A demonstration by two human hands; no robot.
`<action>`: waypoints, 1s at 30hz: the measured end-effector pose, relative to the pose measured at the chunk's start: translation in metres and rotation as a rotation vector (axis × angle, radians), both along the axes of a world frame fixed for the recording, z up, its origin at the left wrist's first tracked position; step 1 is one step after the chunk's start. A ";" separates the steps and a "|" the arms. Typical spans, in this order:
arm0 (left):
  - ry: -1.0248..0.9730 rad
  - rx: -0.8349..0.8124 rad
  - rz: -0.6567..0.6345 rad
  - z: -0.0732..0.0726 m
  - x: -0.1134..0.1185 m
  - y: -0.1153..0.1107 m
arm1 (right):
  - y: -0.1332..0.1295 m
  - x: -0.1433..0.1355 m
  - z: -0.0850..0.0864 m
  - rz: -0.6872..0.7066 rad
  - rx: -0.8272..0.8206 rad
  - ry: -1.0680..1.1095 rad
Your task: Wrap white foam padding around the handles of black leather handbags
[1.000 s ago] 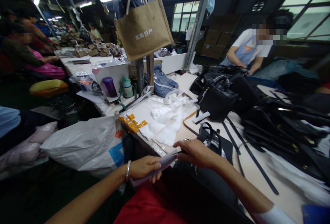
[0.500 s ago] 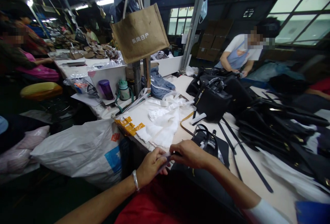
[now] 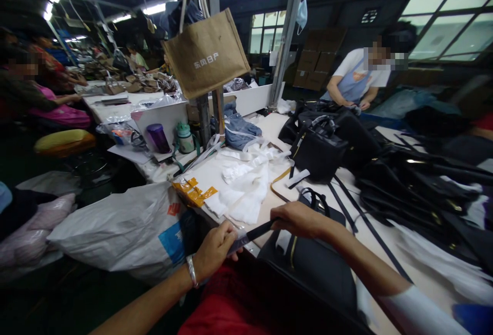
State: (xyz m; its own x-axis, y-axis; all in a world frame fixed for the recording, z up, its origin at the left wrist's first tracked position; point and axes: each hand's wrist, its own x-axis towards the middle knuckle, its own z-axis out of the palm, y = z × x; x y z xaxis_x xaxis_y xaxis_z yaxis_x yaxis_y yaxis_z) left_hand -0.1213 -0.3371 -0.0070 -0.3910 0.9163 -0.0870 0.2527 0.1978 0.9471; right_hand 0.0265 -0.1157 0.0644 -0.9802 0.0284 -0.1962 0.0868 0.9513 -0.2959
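A black strap [image 3: 257,231] stretches between my two hands above the table's near edge. My left hand [image 3: 216,248], with a silver bracelet at the wrist, is closed on its left end, where a clear plastic sleeve [image 3: 239,237] covers it. My right hand [image 3: 296,219] pinches the bare black end of the strap. Below my right forearm a black handbag [image 3: 308,263] with a gold zipper lies close to my lap. Its handles [image 3: 315,199] rise behind my right hand. Part of the bag is hidden by my arm.
White wrapping sheets [image 3: 246,186] and orange tape [image 3: 194,191] lie on the table. Black handbags [image 3: 321,150] and loose straps [image 3: 375,232] crowd the right side. A brown bag [image 3: 208,55] hangs from a post. A large white sack [image 3: 119,227] stands at left. A co-worker [image 3: 358,78] handles items across the table.
My right hand has moved right, away from my left, and a length of black strap now shows between them. My left hand has shifted slightly left.
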 end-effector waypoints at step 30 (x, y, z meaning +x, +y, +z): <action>0.394 -0.116 -0.088 0.009 -0.009 0.058 | 0.017 -0.011 -0.031 -0.028 -0.067 -0.064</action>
